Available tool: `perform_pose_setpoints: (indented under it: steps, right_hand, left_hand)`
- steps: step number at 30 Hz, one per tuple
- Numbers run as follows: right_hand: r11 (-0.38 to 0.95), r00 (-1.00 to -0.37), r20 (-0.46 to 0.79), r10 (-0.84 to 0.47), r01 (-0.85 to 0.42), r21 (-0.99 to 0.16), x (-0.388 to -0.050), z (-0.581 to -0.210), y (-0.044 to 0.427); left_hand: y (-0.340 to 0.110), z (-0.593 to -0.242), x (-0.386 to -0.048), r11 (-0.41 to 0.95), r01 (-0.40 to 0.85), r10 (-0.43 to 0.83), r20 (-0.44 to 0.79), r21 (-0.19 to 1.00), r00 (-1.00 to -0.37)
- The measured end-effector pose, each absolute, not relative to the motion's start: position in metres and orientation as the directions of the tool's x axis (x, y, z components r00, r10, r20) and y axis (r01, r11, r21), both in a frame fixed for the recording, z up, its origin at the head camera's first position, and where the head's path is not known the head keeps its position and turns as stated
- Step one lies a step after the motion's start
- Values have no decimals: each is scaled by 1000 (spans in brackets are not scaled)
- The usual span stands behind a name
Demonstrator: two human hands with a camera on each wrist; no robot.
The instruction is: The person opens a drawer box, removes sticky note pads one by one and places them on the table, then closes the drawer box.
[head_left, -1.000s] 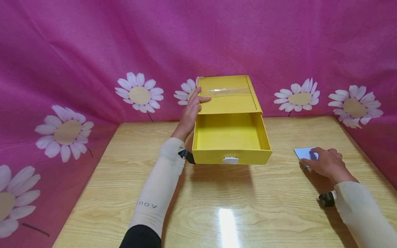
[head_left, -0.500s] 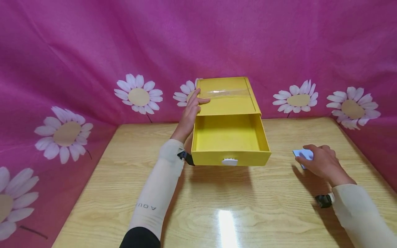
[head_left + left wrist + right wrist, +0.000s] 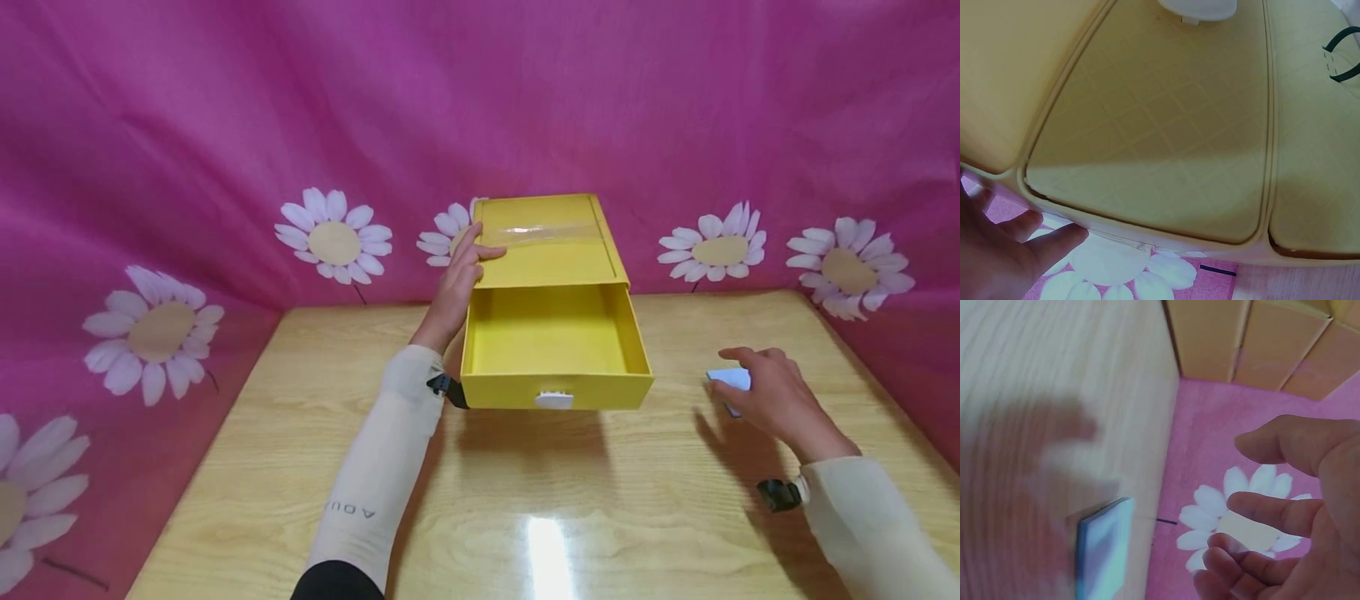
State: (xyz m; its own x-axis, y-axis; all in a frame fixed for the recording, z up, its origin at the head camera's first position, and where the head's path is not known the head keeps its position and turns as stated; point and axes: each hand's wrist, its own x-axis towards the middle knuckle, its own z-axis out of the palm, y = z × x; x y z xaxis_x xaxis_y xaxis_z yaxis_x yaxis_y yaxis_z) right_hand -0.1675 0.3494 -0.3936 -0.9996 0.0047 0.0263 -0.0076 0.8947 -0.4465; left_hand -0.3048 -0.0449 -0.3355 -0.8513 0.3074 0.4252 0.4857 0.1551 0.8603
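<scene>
A yellow box stands near the back of the table, its yellow drawer pulled out toward me and bare inside. My left hand rests along the box's upper left edge, fingers extended over the top. In the left wrist view the left hand touches the box at the lower left. At the right, my right hand hovers above a flat light-blue square, covering part of it. The right wrist view has the right hand with fingers loosely bent, holding nothing, apart from the blue square on the table.
Clear tape crosses the box top. A white pull sits on the drawer front. Behind the wood-grain table hangs a pink cloth with white flowers. A dark green loop shows on a neighbouring panel.
My right hand has risen off the blue square and shifted slightly left, with its shadow now farther away. The left hand keeps its place on the box. The head view has tilted up slightly.
</scene>
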Motion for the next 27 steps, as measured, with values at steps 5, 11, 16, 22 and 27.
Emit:
perform_pose_setpoints:
  steps: [5, 11, 16, 22, 27]
  right_hand:
    - [892, -998, 64, -5, -33, -450, -163, -387, 340]
    - [886, -990, 136, -21, -81, -456, -162, -376, 331]
    - [876, -984, 171, -44, -120, -466, -158, -366, 323]
    - [862, -961, 266, -73, -195, -468, -153, -357, 314]
    - [853, -934, 341, -104, -260, -453, -148, -348, 306]
  left_hand:
    - [-45, -335, -300, 139, 467, 331, 403, 873, -853]
    - [-45, -314, -283, 154, 489, 338, 419, 859, -843]
    - [-47, -308, -277, 172, 497, 344, 421, 850, -839]
    - [-48, -314, -284, 169, 502, 342, 427, 848, -837]
    - [-47, -314, -285, 173, 487, 334, 415, 856, -847]
